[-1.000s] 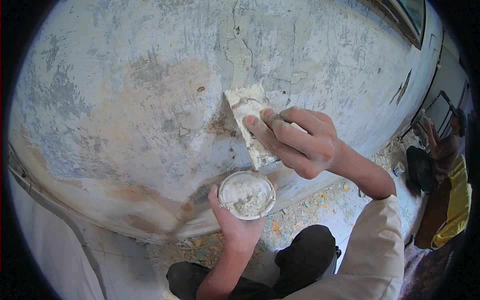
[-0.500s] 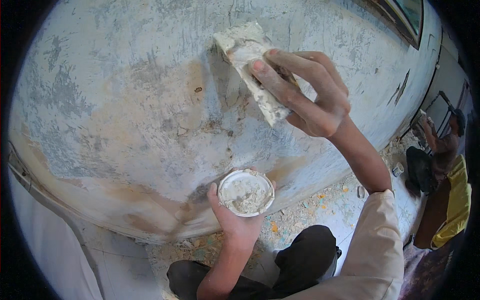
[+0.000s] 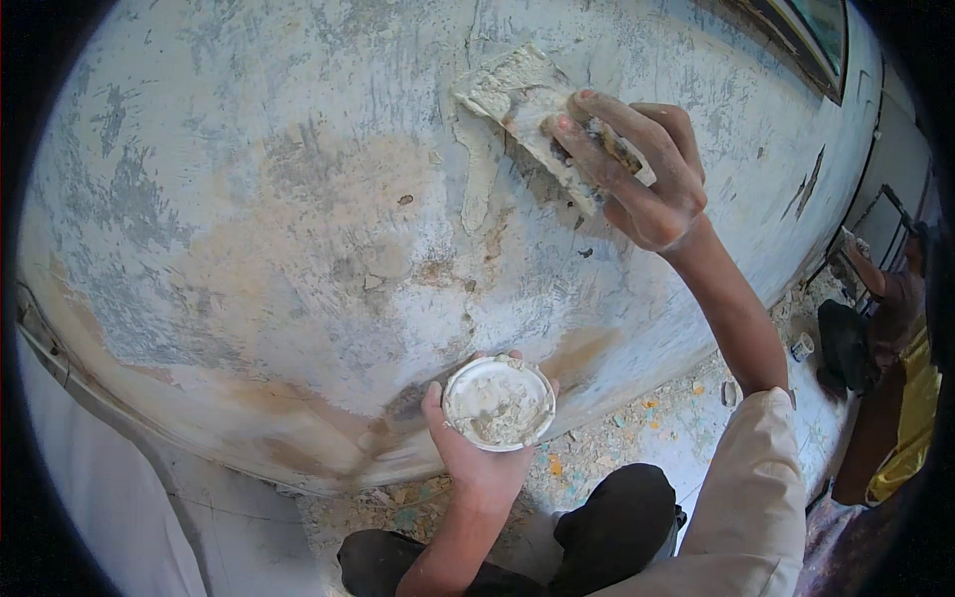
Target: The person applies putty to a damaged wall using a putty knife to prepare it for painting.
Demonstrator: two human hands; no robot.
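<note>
plainly, scraper [image 3: 527, 117] in right hand [image 3: 662, 204], white tub [image 3: 499, 446] cupped in left hand [image 3: 482, 470]

You get soft, fairly even light across the wall [image 3: 298, 219], its source out of your view. A faint shadow lies just below your scraper [image 3: 527, 117]. The floor [image 3: 681, 448] gleams palely to your right; the person [image 3: 887, 323] beyond looks dim and soft. Your fisheye bows straight edges and blackens the corners.
</note>
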